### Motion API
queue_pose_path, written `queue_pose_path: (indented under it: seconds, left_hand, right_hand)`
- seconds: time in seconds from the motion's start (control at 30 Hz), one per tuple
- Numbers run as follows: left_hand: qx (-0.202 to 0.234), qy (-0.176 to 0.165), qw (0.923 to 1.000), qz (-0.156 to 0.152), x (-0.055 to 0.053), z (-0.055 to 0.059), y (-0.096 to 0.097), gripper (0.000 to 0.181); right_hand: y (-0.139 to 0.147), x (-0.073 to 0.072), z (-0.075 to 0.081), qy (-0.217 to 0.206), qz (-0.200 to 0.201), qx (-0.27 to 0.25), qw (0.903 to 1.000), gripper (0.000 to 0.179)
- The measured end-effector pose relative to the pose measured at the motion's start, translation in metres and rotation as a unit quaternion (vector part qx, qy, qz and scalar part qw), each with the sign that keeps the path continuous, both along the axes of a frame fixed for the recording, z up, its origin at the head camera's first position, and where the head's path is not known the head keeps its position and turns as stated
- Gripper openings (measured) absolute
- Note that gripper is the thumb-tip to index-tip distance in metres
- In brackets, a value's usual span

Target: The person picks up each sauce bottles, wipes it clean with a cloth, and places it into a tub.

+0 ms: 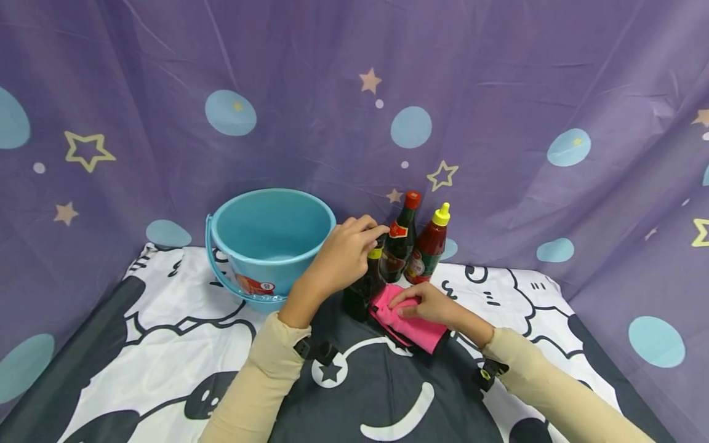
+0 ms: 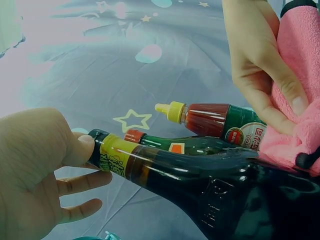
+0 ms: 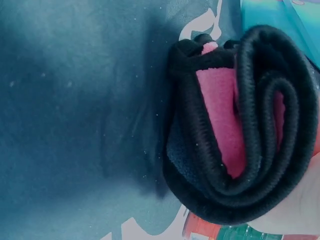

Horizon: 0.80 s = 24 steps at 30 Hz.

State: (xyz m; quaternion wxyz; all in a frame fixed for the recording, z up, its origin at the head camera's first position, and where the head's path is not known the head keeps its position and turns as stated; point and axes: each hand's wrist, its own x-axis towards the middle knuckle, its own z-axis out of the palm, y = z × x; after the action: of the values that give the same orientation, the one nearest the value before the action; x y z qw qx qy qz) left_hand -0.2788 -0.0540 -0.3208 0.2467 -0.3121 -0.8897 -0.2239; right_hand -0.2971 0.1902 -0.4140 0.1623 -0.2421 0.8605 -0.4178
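Observation:
My left hand (image 1: 348, 253) pinches the black cap of a dark sauce bottle (image 2: 235, 190) with a yellow neck band, its other fingers spread below. The bottle stands upright on the cloth. In my right hand (image 1: 429, 306) is a folded pink cloth (image 1: 418, 329) with black edging, pressed against that bottle's side; its rolled black hem (image 3: 250, 170) fills much of the right wrist view. Just behind stand a green glass bottle (image 1: 400, 243) with a red cap and a red sauce bottle (image 1: 429, 249) with a yellow squeeze tip.
A light blue bucket (image 1: 274, 261) with its handle hanging down stands left of the bottles. A black and white cartoon-print cloth (image 1: 183, 344) covers the table. Behind hangs a purple curtain (image 1: 310, 111) with stars and blue dots.

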Motion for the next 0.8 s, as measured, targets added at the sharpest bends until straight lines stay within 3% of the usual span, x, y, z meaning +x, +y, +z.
queue_pose_path:
  seconds: [0.33, 0.53, 0.7, 0.8]
  left_hand:
    - [-0.010, -0.015, 0.9998, 0.009, 0.003, 0.002, -0.003, 0.034]
    - [-0.008, -0.020, 0.9997, 0.014, 0.005, 0.002, -0.007, 0.036]
    - [0.001, -0.009, 0.9998, 0.019, 0.007, 0.002, -0.008, 0.038]
    - [0.007, -0.003, 0.9997, 0.023, 0.006, 0.002, -0.007, 0.037]
  right_hand:
    - [-0.005, -0.002, 0.000, 0.001, -0.021, 0.032, 0.9992, 0.016]
    - [0.000, 0.001, 0.002, 0.007, 0.009, 0.025, 0.9996, 0.019]
    - [0.006, 0.005, 0.013, 0.034, 0.028, 0.028, 0.9986, 0.021]
    - [0.011, 0.006, 0.025, 0.052, 0.020, 0.034, 0.9979, 0.021]
